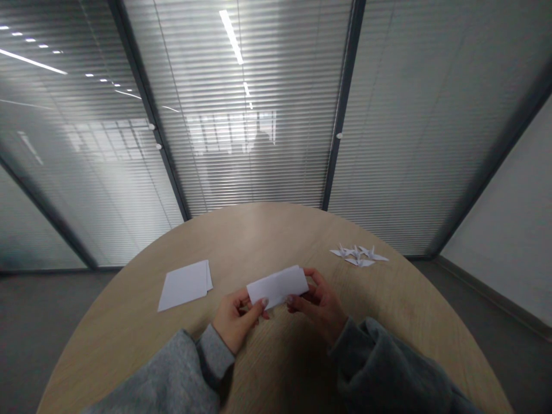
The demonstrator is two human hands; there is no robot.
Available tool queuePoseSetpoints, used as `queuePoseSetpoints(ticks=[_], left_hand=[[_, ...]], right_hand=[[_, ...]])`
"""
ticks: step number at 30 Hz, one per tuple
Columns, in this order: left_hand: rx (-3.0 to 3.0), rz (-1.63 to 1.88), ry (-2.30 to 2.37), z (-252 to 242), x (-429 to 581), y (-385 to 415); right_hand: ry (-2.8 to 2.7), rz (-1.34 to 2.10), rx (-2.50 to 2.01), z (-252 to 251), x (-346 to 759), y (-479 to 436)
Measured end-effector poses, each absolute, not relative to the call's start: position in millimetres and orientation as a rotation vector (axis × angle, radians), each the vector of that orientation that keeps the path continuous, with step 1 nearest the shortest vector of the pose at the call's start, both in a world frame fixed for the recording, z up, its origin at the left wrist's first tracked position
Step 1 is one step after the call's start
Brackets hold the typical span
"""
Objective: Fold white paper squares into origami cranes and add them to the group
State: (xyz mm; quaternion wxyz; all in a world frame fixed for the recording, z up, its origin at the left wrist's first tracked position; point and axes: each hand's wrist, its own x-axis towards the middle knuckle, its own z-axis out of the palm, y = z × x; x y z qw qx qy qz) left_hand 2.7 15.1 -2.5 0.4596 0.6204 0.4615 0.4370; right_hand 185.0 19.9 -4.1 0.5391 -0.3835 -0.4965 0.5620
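Grey sleeves [172,374] sit closest to the head camera, one on each arm. Just past them are the person's two hands, and between the hands is a folded paper [278,286]. It is white and long. It is held up a little above the bench [267,230], not lying on it. Its long side runs from left to right, with the right end tipped a bit higher.

The left hand [236,322] is at the left end of the folded paper. Its grip is pinched shut on the lower corner, thumb in front. The right hand [321,305] is at the right end, and its grip is closed on that end too, fingers curled around it. Both hands are just as near, each touching the paper.

Left of the folded paper, near but apart, some flat white sheets [184,284] lie in a small pile. Right of it and farther back, little paper cranes [359,255] sit together. Behind it all stands a glass wall with blinds [259,115].
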Motion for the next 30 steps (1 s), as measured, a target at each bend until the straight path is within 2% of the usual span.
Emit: queuePoseSetpoints(ticks=[21, 30], left_hand=[[1.472, 1.137, 1.151, -1.4, 2.0, 15.9], [1.463, 1.185, 1.142, -2.5, 1.0, 17.4]], right_hand=[[-1.131, 1.321, -0.942, 1.7, 189.1, 20.6], [-1.089, 1.437, -0.925, 1.8, 187.2, 20.8]])
